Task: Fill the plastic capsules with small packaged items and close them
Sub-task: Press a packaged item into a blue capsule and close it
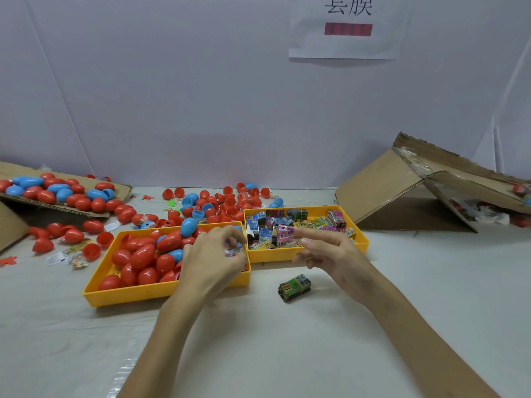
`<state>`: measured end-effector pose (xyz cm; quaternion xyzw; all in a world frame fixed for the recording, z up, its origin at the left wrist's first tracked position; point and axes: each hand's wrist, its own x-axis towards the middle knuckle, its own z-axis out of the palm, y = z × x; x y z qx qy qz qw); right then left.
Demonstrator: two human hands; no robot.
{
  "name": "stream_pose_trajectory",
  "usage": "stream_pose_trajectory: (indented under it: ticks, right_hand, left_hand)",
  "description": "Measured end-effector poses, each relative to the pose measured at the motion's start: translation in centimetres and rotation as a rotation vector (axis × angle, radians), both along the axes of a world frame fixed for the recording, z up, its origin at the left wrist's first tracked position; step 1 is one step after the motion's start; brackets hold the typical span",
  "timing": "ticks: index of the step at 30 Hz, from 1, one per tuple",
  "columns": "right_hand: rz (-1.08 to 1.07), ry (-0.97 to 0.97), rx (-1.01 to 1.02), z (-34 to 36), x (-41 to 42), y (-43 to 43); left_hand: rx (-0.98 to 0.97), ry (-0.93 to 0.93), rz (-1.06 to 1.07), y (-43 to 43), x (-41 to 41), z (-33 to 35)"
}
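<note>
While many closed capsules (143,257) fill the left tray (94,294), the job looks only partly done.
Open halves (224,202) litter the table behind, and packaged items (275,225) heap the right tray (365,239). The left hand (215,254) pinches a small clear-wrapped piece (233,252) over the left tray; the right hand (324,251) hovers empty, fingers loose.

— How's the light?
— Bright, even and soft, coming from above. Faint shadows lie under the arms on the table (287,354).
— Any glare?
— Small highlights on the red capsules (143,262), and a sheen on the box (373,196) tape.
— Sharp?
— Mostly. The fingers (227,235) of the left hand (209,259) blur slightly, and the wall (172,110) seams slant towards the edges.
</note>
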<state>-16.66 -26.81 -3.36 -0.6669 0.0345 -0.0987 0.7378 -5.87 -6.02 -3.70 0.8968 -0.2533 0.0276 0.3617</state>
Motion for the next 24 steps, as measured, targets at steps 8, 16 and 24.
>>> stream_pose_trajectory:
  ticks: [8,16,24]
  right_hand:
    - [-0.005,0.001,-0.040,-0.2,0.1,0.1]
    - [0.016,-0.005,-0.006,-0.2,0.1,0.0]
    - [0.046,-0.026,0.056,-0.2,0.2,-0.1]
  left_hand:
    - [-0.153,0.018,0.048,0.3,1.0,-0.8]
    - [-0.729,0.210,-0.100,-0.7,-0.3,0.7]
    - [-0.728,0.377,-0.294,-0.9,-0.6,0.4]
